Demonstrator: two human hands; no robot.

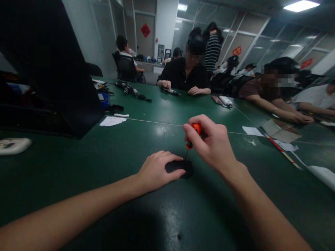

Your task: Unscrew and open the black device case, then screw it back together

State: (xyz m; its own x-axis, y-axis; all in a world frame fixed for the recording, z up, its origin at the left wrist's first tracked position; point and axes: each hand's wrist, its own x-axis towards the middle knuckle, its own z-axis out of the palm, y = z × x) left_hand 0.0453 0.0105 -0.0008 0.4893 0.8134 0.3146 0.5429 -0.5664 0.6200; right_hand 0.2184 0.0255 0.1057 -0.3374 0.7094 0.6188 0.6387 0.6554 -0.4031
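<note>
My left hand lies on a small black device on the green table, fingers wrapped over its left side and holding it down. My right hand grips an orange-handled screwdriver held nearly upright. Its thin shaft points down, and the tip meets the top of the black device. What kind of device it is cannot be made out.
A large black case stands at the left, a white object by the left edge. Papers, cables and cardboard lie farther out. Several people sit across the table and at the right.
</note>
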